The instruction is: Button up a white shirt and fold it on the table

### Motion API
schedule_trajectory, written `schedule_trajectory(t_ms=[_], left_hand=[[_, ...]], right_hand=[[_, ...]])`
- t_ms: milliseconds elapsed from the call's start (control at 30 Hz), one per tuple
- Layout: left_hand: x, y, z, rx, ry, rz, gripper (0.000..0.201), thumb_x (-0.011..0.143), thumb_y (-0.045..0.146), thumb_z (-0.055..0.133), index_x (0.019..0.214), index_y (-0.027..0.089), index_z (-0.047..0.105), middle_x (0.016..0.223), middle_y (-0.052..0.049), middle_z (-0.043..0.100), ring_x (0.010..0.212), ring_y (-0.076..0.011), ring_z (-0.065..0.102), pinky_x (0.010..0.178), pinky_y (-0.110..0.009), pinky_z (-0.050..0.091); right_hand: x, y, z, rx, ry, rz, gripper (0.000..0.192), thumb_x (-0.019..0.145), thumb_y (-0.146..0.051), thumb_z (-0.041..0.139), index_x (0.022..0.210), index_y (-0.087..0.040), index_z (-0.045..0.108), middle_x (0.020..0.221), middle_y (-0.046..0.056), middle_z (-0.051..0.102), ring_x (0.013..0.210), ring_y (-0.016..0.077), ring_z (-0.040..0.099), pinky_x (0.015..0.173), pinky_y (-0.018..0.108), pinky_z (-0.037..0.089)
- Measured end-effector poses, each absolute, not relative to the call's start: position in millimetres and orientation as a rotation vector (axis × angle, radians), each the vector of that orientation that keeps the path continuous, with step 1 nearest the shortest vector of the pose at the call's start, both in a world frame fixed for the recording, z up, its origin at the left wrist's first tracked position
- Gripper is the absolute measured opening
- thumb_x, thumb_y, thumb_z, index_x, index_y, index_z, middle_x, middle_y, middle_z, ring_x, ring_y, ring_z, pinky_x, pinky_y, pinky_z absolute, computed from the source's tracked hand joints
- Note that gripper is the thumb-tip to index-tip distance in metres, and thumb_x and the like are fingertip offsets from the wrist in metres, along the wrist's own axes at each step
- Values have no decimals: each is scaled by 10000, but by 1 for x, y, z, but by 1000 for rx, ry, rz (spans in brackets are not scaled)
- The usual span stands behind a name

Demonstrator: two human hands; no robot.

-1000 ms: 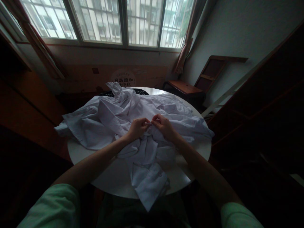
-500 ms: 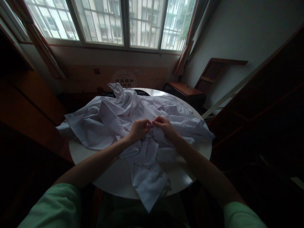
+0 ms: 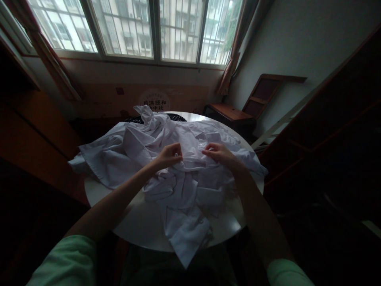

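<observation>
A white shirt lies crumpled over a round white bench, one cuffed end hanging over the bench's near edge. Past that end, near the middle of the shirt, the left hand pinches a fold of the cloth between thumb and fingers. The right hand, just beside a small button on the shirt's placket, grips the same stretch of cloth, which runs taut between the two hands. A second ago the hands were touching over one bunched spot; now they are apart and the fabric between them is spread flatter. Beyond the shirt's far edge, a cardboard sheet leans under the window; it bears a round label with Chinese characters too small to read surely.
</observation>
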State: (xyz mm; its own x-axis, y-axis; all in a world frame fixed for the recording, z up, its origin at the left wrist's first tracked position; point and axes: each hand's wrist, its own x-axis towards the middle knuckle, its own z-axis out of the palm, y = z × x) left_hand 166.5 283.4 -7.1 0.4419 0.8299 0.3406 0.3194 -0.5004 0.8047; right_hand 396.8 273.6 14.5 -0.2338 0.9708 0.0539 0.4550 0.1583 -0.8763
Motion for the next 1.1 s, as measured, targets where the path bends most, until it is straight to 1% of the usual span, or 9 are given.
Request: schedule_trajectory(t_ms=[133, 267, 367, 567, 700, 833, 900, 1033, 1100], left_hand=[[179, 268, -16, 2334, 922, 793, 97, 673, 83, 414, 704, 157, 468, 596, 38, 469, 544, -78, 397, 520, -188, 303], [191, 255, -24, 2446, 936, 706, 102, 761, 171, 427, 831, 161, 501, 625, 34, 493, 538, -89, 427, 518, -203, 301], [192, 254, -26, 2448, 964, 729, 126, 785, 259, 476, 849, 158, 516, 611, 38, 493, 523, -87, 432, 503, -197, 293], [190, 258, -23, 2488, 1219, 748, 179, 786, 332, 536, 856, 184, 608, 539, 38, 469, 489, -89, 406, 485, -199, 241], [188, 260, -17, 2465, 1341, 814, 253, 743, 435, 594, 823, 209, 674, 520, 31, 457, 493, -89, 407, 496, -204, 239], [183, 262, -10, 2406, 1351, 901, 284, 708, 451, 636, 879, 234, 700, 509, 38, 450, 493, -85, 410, 507, -199, 271], [182, 264, -9, 2403, 1311, 989, 281, 718, 442, 633, 890, 230, 698, 604, 13, 517, 562, -99, 465, 548, -200, 326], [184, 265, -12, 2455, 1092, 1143, 266, 701, 358, 672, 900, 182, 661, 963, -71, 590, 898, -170, 531, 763, -248, 406], [186, 266, -15, 2419, 1063, 1087, 193, 753, 307, 622, 868, 155, 644, 932, -70, 611, 862, -158, 547, 756, -245, 415]], right_hand=[[397, 267, 10, -1681, -2140, 490, 335, 638, -478, 673, 542, -176, 565, 472, 1, 491, 464, 113, 429, 484, 249, 286], [385, 264, 10, -1431, -2172, 63, 283, 676, -447, 676, 649, -171, 619, 714, 62, 587, 713, 175, 520, 651, 276, 363], [380, 262, 9, -1243, -2318, 132, 233, 666, -395, 699, 691, -172, 635, 756, 53, 593, 755, 173, 524, 686, 270, 359], [384, 260, 7, -1344, -2442, 372, 95, 692, -258, 654, 645, -176, 639, 591, -5, 576, 543, 108, 476, 526, 228, 266], [383, 258, 11, -1333, -2379, 333, 84, 701, -245, 634, 654, -175, 642, 609, 3, 583, 562, 109, 483, 531, 228, 268], [380, 260, 16, -1220, -2266, 484, 155, 713, -297, 619, 640, -161, 608, 576, -10, 542, 551, 99, 451, 544, 225, 293], [378, 262, 15, -1149, -2189, 602, 201, 729, -338, 588, 657, -150, 591, 580, -14, 522, 559, 97, 437, 550, 224, 307], [371, 268, 7, -1081, -2070, 794, 278, 758, -404, 509, 705, -137, 563, 608, -13, 494, 571, 95, 416, 534, 220, 310], [368, 269, 3, -1074, -2065, 827, 289, 759, -417, 498, 709, -138, 553, 611, -14, 487, 572, 95, 412, 528, 218, 309]])
